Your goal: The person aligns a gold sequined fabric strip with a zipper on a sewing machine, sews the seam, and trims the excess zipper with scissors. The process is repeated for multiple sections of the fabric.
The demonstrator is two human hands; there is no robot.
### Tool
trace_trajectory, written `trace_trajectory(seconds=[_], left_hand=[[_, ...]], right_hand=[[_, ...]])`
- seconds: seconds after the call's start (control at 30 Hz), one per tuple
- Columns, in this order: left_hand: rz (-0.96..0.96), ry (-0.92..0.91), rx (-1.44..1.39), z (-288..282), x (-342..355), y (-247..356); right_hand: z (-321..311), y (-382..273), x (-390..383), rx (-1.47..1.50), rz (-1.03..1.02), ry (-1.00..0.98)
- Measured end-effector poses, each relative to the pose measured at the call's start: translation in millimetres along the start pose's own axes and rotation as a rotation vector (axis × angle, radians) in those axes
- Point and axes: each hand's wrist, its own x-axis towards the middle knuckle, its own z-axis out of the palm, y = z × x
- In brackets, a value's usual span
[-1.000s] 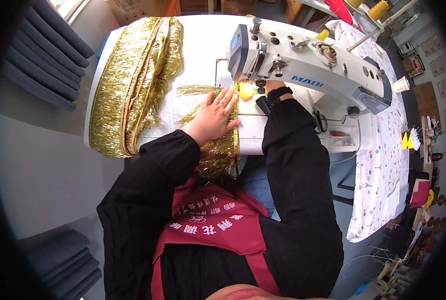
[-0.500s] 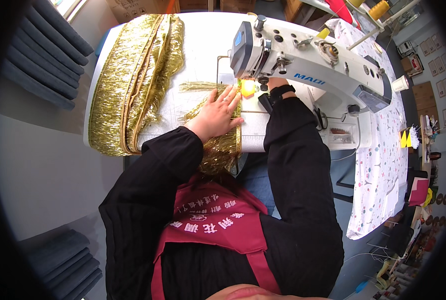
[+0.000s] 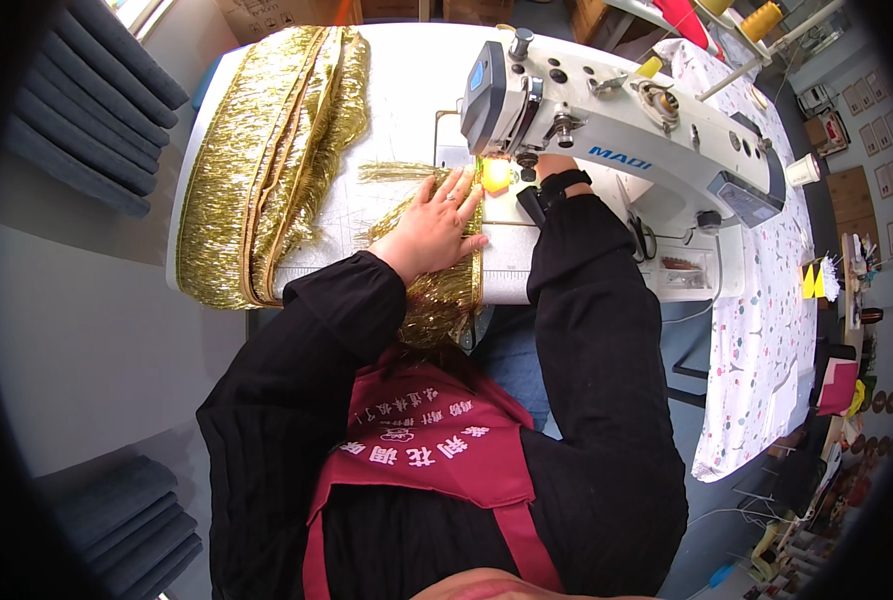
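My left hand (image 3: 438, 228) lies palm down with fingers spread on a strip of gold tinsel fringe (image 3: 433, 308), beside the needle area of a white sewing machine (image 3: 626, 120). The strip hangs over the table's front edge. My right hand (image 3: 557, 165) reaches under the machine's arm on the other side of the needle, a dark band at its wrist; its fingers are mostly hidden behind the machine. A bright yellow patch (image 3: 498, 178) glows by the presser foot. A thick folded pile of gold fringe (image 3: 226, 200) lies on the table's left.
The white table (image 3: 401, 70) carries scissors (image 3: 642, 238) and a small tray (image 3: 681, 270). Floral white fabric (image 3: 751, 370) drapes at the right. Thread cones (image 3: 758, 22) stand behind. Folded grey-blue cloths (image 3: 96, 120) hang at the left, near a wall.
The whole view has shifted very slightly since one second ago. My hands keep about the same places relative to the machine and the fringe.
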Motion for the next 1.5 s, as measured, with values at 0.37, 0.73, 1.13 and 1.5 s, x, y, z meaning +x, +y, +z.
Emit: trace_trajectory(seconds=[0.37, 0.73, 1.13, 1.5], left_hand=[[0.016, 0.013, 0.026, 4, 1, -2], [0.014, -0.004, 0.041, 4, 0, -2], [0.016, 0.002, 0.033, 1, 1, -2], [0.019, 0.005, 0.032, 2, 10, -5]], right_hand=[[-27, 1, 0, 0.089, -0.105, -0.071], [-124, -117, -143, 0.483, -0.357, -0.02], [-108, -128, -166, 0.459, -0.376, 0.039], [-99, -128, -167, 0.463, -0.331, 0.062]])
